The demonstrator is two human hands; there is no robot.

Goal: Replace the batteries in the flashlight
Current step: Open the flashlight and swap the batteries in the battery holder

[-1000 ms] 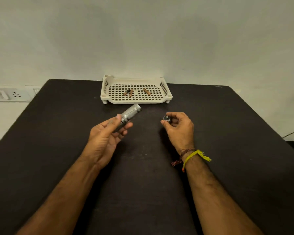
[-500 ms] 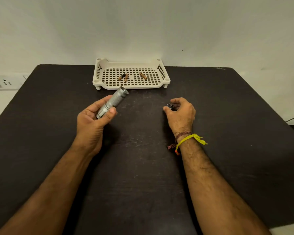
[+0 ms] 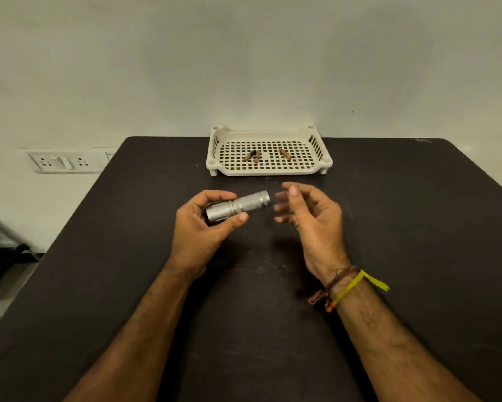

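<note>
While a pale wall fills the upper half of the view, the black tabletop (image 3: 403, 242) spreads below it and carries everything else. At its far edge stands a cream perforated plastic tray (image 3: 268, 169) on short feet, with three small brown batteries (image 3: 255, 155) lying on its grid, two together and one apart to the right. Nearer the person, the left hand (image 3: 199, 230) grips the silver flashlight (image 3: 239, 208) by its wider fluted head end, thumb on the near side and fingers curled over the top, so the knurled barrel points right. Just beside the barrel's end, the right hand (image 3: 309, 219) hovers with fingers loosely spread, holding nothing; yellow and brown threads (image 3: 345, 288) circle its wrist. On the left wall sits a white socket plate (image 3: 65, 162).
</note>
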